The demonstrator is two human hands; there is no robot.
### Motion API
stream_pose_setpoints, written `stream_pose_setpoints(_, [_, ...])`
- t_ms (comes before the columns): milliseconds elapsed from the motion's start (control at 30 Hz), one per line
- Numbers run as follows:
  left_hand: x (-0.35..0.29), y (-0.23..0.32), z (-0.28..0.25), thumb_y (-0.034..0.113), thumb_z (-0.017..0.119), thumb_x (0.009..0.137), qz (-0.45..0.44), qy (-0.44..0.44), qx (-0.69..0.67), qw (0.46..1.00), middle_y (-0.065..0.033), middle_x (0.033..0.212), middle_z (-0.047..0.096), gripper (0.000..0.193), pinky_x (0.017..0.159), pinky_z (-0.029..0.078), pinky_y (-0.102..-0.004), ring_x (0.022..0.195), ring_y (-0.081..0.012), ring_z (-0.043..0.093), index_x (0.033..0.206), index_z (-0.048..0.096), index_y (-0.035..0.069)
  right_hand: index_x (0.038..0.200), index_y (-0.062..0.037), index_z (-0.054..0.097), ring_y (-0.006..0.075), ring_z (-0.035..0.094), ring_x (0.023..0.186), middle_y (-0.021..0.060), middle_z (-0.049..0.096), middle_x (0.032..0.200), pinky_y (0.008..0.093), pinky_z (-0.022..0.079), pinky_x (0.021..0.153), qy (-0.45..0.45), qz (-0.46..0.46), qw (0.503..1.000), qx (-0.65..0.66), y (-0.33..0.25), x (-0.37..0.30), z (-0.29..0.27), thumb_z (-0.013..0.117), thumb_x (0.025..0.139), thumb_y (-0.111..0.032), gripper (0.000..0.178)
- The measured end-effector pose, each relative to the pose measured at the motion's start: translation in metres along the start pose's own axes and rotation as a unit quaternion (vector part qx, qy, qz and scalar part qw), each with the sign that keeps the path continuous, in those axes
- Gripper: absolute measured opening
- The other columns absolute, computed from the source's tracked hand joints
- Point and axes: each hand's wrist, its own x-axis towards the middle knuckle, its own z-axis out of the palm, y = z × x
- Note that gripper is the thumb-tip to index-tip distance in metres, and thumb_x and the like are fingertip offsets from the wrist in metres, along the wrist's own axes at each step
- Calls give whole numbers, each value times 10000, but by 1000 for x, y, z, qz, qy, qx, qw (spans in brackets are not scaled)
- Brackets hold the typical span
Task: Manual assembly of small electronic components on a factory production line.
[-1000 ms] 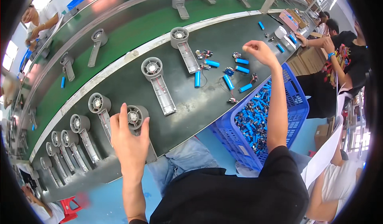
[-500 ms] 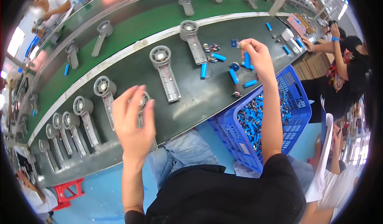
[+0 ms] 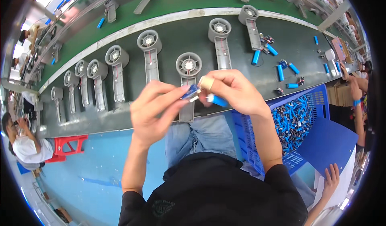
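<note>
My left hand (image 3: 155,111) pinches a small blue circuit board (image 3: 190,92) by its edge. My right hand (image 3: 239,92), with a tan wrap on one finger, meets it at the board's other end and holds a blue cylindrical battery (image 3: 217,101). Any wires joining board and battery are too small to make out. Just beyond my hands lies a grey handheld fan half-shell (image 3: 189,66), its round fan head pointing away and its handle partly hidden behind my fingers. Another fan shell (image 3: 220,29) lies further off to the right, with its handle trough facing up.
Several grey fan shells (image 3: 117,57) line the dark bench (image 3: 169,28) to the left. Loose batteries (image 3: 280,73) with boards lie at right. A blue crate (image 3: 245,139) full of batteries stands below the bench edge. A person's hand (image 3: 331,175) holds a blue folder (image 3: 329,143) beside it.
My right hand has brought the battery and board from the loose pile to in front of me. My left hand, open before, now grips the board. The view has swung rightward.
</note>
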Motion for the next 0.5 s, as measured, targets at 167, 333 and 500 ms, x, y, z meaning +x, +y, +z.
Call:
stream_pose_setpoints(167, [-23, -7, -14, -72, 603, 881, -63, 99, -106, 987, -148, 966, 670, 163, 792, 516, -308, 859, -199, 641, 1017, 683, -31, 1025, 17, 701, 96, 595, 710, 48, 658, 888, 252, 478, 616, 109, 11, 994, -14, 22, -1, 3, 583, 988, -183, 235])
stream_pose_setpoints(333, [-38, -9, -11, 78, 478, 1021, -248, 104, -232, 935, -168, 980, 697, 190, 752, 551, -314, 855, -219, 697, 1118, 567, -59, 1049, -60, 714, 102, 504, 621, 20, 544, 810, 274, 424, 549, 95, -132, 923, -350, 40, 3, 18, 638, 833, 11, 240])
stream_pose_setpoints(500, [-35, -14, 0, 78, 491, 1013, -336, 58, -240, 909, -126, 855, 684, 259, 665, 525, -255, 709, -148, 668, 1239, 564, -24, 1024, -73, 712, 235, 593, 670, 62, 544, 825, 358, 479, 583, 32, -196, 853, -483, 35, 17, 17, 644, 777, -9, 263])
